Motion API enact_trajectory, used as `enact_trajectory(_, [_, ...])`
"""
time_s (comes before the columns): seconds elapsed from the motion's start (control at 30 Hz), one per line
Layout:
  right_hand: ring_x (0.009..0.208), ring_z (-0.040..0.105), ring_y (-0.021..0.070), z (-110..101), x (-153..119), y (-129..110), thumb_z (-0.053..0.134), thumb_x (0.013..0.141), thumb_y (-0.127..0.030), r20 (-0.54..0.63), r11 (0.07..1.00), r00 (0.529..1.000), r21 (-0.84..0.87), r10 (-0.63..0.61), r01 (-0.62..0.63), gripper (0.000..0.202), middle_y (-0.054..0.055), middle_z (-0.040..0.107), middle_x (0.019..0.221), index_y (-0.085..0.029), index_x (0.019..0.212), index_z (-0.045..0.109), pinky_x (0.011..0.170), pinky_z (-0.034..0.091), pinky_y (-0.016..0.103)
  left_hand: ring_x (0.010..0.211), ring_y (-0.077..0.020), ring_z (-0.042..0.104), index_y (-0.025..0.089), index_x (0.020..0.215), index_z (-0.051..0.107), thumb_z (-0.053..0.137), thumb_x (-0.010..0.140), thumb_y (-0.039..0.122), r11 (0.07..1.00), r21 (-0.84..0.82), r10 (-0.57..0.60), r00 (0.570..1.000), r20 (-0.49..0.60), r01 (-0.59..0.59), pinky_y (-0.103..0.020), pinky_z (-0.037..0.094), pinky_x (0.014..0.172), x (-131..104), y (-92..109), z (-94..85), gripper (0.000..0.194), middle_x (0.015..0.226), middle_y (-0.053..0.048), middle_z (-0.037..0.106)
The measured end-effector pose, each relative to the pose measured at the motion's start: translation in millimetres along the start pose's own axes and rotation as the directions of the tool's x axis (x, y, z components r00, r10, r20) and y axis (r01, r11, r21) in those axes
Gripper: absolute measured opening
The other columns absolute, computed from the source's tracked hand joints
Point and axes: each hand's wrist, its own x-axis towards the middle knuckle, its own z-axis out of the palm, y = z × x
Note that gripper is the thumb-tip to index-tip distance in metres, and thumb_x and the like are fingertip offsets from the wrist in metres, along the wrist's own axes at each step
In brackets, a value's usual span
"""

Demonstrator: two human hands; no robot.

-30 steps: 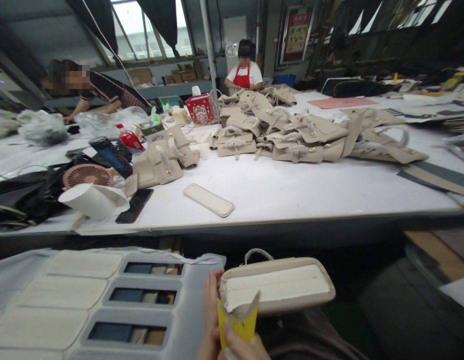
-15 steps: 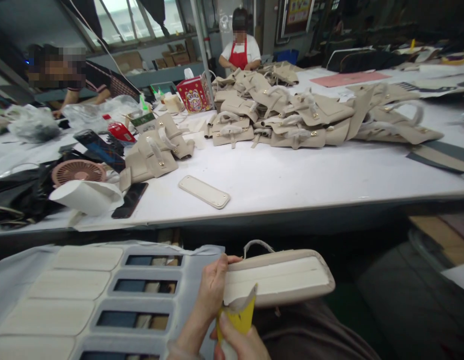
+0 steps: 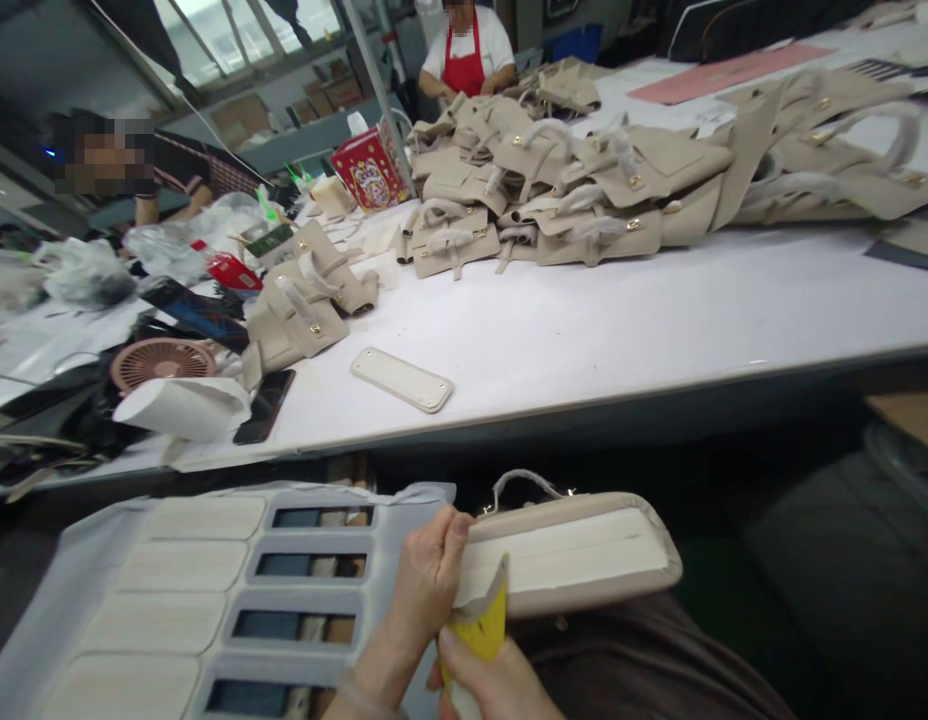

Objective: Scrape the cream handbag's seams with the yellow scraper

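Note:
A beige handbag (image 3: 576, 590) lies tipped over my lap, its long white base turned up toward me and a wrapped handle sticking out on the far side. My left hand (image 3: 430, 570) grips the bag's left end, thumb on top. In my right hand (image 3: 498, 680) is a yellow scraper (image 3: 485, 628) with a grey, curved edge. Its tip overlaps the left part of the white base; I cannot tell whether it touches. Left of my hands, several pale oblong panels (image 3: 160, 620) rest in rows on a grey sheet with rectangular cut-outs (image 3: 314, 540).
On the white table (image 3: 584, 330) lie an oblong beige panel with holes (image 3: 402, 380), a phone (image 3: 263, 408), a pink fan (image 3: 164, 365) and a large pile of beige bags (image 3: 584, 190). A person in a red apron (image 3: 464, 60) works behind; another sits at far left.
The view has tilted down and shifted slightly, so the table things sit elsewhere in the picture. Both hands keep their holds, and the scraper has barely moved against the bag.

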Motion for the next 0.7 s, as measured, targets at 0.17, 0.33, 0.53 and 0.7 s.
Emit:
enact_trajectory(0.17, [0.042,0.046,0.0094,-11,-6,-20,0.061,0.066,-0.086,0.103,0.994,0.995,-0.111,0.009,0.003,0.073,-0.002,0.053,0.047,-0.014,0.071,0.062,0.051,0.038,0.024,0.059,-0.0181,0.057,0.022,0.076,0.052,0.029,0.102,0.051,0.986,0.167,0.013,0.999,-0.041,-0.006,-0.031,0.032,0.057,-2,2,5.6,0.045,0.063,0.001,0.055])
enact_trajectory(0.33, [0.047,0.05,0.0108,-17,-16,-34,0.07,0.067,-0.079,0.209,0.997,0.977,-0.069,0.044,-0.03,0.068,-0.003,0.053,0.049,-0.012,0.079,0.062,0.057,0.04,0.025,0.06,-0.0204,0.059,0.024,0.077,0.049,0.034,0.102,0.049,0.949,0.316,0.013,0.996,-0.09,0.017,-0.033,0.029,0.058,-2,12,9.5,0.039,0.062,0.0,0.058])
enact_trajectory(0.53, [0.045,0.054,0.0133,-21,-26,-36,0.079,0.064,-0.063,0.255,0.973,0.951,0.105,0.173,-0.205,0.061,-0.003,0.057,0.054,-0.013,0.092,0.059,0.053,0.042,0.027,0.067,-0.0225,0.063,0.023,0.081,0.053,0.035,0.102,0.051,0.908,0.413,-0.018,0.991,-0.131,0.071,-0.033,0.033,0.061,-3,22,13.8,0.038,0.067,-0.002,0.063])
enact_trajectory(0.7, [0.043,0.057,0.0152,-26,-34,-38,0.077,0.051,-0.078,0.186,0.967,0.956,0.076,0.225,-0.242,0.079,0.003,0.063,0.062,-0.013,0.09,0.056,0.047,0.044,0.027,0.066,-0.0236,0.063,0.022,0.08,0.054,0.036,0.102,0.051,0.88,0.462,-0.032,0.984,-0.176,0.111,-0.033,0.03,0.061,0,27,17.1,0.04,0.066,-0.004,0.063])
